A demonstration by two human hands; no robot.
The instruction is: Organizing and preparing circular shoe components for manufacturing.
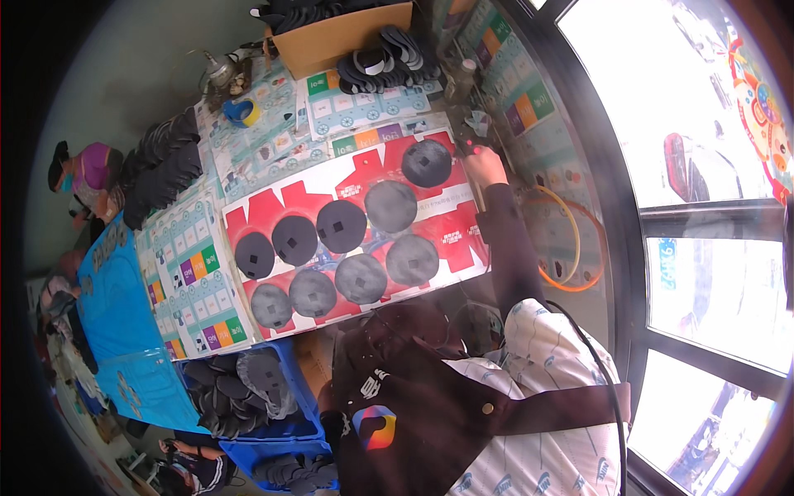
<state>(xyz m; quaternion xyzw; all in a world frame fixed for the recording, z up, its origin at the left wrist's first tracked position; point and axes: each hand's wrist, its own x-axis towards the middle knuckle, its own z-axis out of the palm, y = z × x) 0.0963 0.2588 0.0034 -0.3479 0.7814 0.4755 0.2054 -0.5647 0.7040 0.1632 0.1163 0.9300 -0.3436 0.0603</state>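
Observation:
My right hand [485, 168] is closed at the far right corner of a red-and-white printed cardboard sheet [456, 258]. Its fingers are around something small and dark with pinkish-red spots, too small to name. Beside it lies a round dark grey pad [427, 164] with a small square at its middle. Several such pads lie in two rows on the sheet. Some, like the pad [391, 207] in the far row, have a pale, hazy surface; the pad [254, 255] at the left end is plain dark. My left hand cannot be made out.
A cardboard box [343, 40] of dark pieces stands at the back, near blue-and-yellow tape rolls [241, 113]. Stacked dark pads [165, 161] line the table's left. Blue crates [299, 380] with more pads stand below. Orange hose [591, 277] hangs right. Two other people work at left.

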